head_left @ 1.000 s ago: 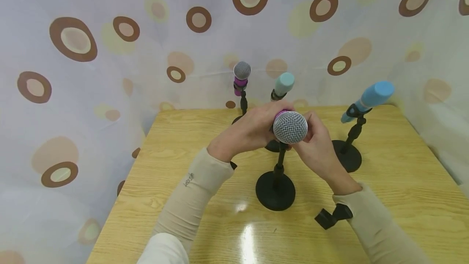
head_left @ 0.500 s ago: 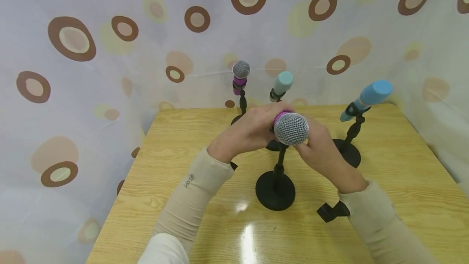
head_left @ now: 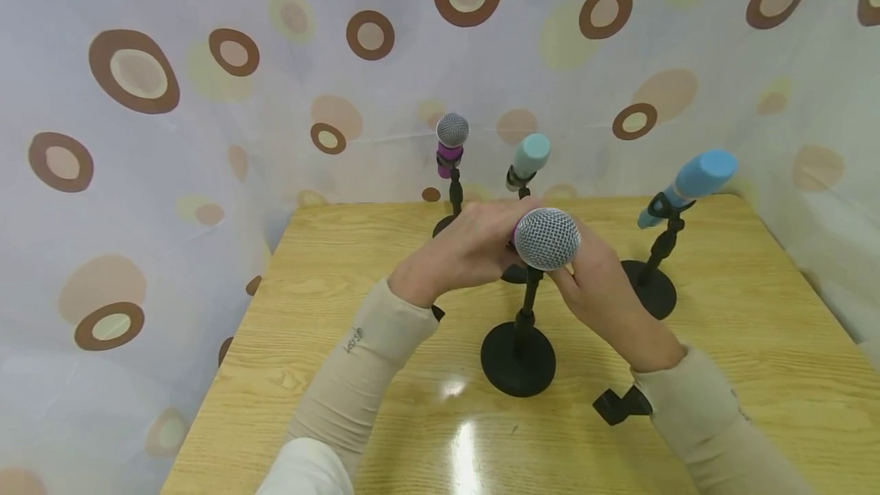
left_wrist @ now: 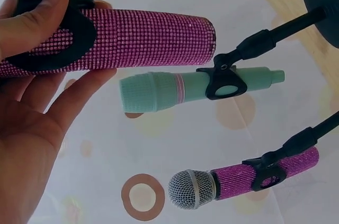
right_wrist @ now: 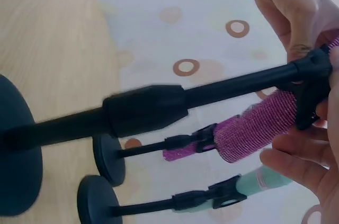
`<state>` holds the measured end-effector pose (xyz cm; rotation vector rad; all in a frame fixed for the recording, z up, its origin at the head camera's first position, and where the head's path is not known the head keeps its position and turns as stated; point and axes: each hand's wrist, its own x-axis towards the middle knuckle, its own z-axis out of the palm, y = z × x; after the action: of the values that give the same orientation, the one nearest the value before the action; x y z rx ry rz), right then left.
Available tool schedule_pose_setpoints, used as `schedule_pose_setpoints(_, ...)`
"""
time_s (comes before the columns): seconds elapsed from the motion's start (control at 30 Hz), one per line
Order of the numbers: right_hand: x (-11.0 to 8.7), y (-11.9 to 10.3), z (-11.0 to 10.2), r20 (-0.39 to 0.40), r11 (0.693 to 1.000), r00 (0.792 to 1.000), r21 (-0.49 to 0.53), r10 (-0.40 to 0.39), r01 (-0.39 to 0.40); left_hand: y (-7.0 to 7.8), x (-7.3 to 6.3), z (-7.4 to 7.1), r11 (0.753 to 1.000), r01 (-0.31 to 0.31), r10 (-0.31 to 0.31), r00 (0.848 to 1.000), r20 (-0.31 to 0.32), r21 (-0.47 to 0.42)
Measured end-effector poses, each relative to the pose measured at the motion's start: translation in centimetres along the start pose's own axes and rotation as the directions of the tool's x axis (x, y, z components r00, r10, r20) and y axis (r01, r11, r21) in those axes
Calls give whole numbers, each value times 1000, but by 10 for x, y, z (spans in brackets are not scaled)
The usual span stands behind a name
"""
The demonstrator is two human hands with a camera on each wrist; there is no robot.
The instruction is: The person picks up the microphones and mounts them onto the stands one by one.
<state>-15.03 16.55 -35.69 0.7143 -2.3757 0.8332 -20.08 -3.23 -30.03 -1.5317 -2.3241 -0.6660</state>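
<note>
A microphone with a silver mesh head and a pink, stone-studded handle sits in the black clip of a desk stand. My left hand grips it from the left, the thumb lying over the clip in the left wrist view. From the right, my right hand holds the same microphone near the clip; the right wrist view shows its fingers bent beside the handle. The microphone's head hides part of both hands in the head view.
Behind the hands stand a purple-pink microphone and a mint-green one, each on its own stand. A blue microphone on a stand is at the right. Patterned cloth surrounds the wooden table.
My right hand has shifted slightly, its fingers moving in behind the microphone. The microphone's head has moved a little to the right, and less of the pink handle shows. My left hand stays nearly still.
</note>
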Motion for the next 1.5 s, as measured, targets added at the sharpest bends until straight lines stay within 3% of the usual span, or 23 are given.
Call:
schedule_pose_setpoints(0.2,-3,1,0,-31,989,999,-144,-38,33,-1,3,-1,1000,24,-23,1000,18,-5)
schedule_pose_setpoints(0.43,-2,0,1,-16,998,1000,-55,20,-20,-1,5,-3,998,51,-49,996,74,-32)
schedule_pose_setpoints(0.67,-4,0,5,-18,999,999,3,33,-33,-3,3,6,983,174,-164,977,134,-66)
schedule_pose_setpoints(0.8,-3,0,5,7,999,999,8,41,-41,-2,0,11,977,208,-203,975,92,-45)
schedule_pose_setpoints(1.17,-1,1,4,32,999,999,29,38,-39,0,-3,21,980,201,-201,979,-16,4)
schedule_pose_setpoints(1.37,0,1,3,53,995,997,78,59,-63,-1,-4,22,983,184,-184,983,-24,5)
schedule_pose_setpoints(1.5,-1,2,4,76,985,992,138,98,-108,-2,-2,24,976,207,-207,978,-6,-70)
